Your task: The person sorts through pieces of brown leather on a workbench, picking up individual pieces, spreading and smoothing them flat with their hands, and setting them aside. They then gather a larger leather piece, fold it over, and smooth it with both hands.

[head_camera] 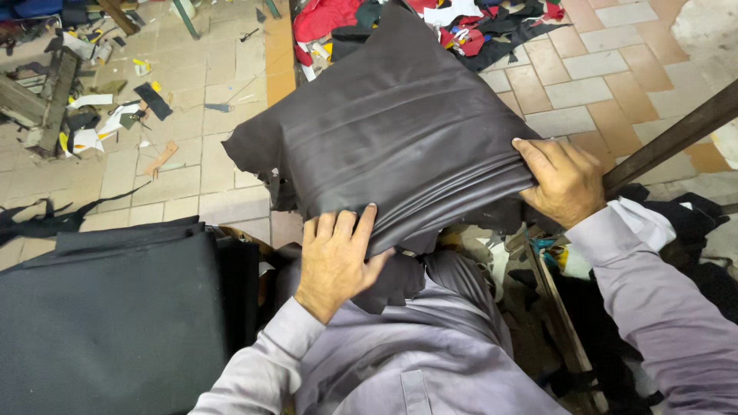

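- Dark grey-brown leather hide (392, 131), folded into layers, held up off the tiled floor (584, 84) in front of the person's chest.
- Left hand (334, 261): fingers flat on the hide's near edge, thumb hooked under it, so it clamps the stacked layers at the lower middle.
- Right hand (563, 183): fingers curled over the right edge, bunching the fold lines there; grip looks firm, probably to keep the layers from sliding apart.
- Two-point hold along the near edge lets the far part of the hide drape forward over the floor.
- Stack of black sheet material (108, 307) sits at lower left, just beside the left sleeve, apart from the hide.
- Red, black and white offcuts (477, 27) piled on the floor at top centre, behind the hide.
- Dark wooden bar (676, 134) runs diagonally at right, just past the right hand; can't tell if touching.
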`<action>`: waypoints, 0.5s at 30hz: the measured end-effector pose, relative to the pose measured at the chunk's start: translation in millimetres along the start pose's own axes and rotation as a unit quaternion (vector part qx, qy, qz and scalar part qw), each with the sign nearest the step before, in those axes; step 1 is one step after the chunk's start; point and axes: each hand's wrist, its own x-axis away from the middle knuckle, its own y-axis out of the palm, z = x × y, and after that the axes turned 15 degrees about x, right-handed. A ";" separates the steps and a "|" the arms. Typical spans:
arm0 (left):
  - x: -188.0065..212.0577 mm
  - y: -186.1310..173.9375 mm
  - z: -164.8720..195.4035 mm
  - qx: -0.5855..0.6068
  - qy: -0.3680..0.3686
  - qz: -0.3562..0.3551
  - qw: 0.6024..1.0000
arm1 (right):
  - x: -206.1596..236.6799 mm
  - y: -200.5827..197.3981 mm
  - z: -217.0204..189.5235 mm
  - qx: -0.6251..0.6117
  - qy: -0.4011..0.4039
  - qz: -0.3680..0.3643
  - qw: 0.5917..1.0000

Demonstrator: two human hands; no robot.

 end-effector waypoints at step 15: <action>-74.7 -61.0 -17.6 0.122 0.025 -0.032 0.992 | -28.8 -16.9 -26.5 -0.041 0.077 0.039 0.995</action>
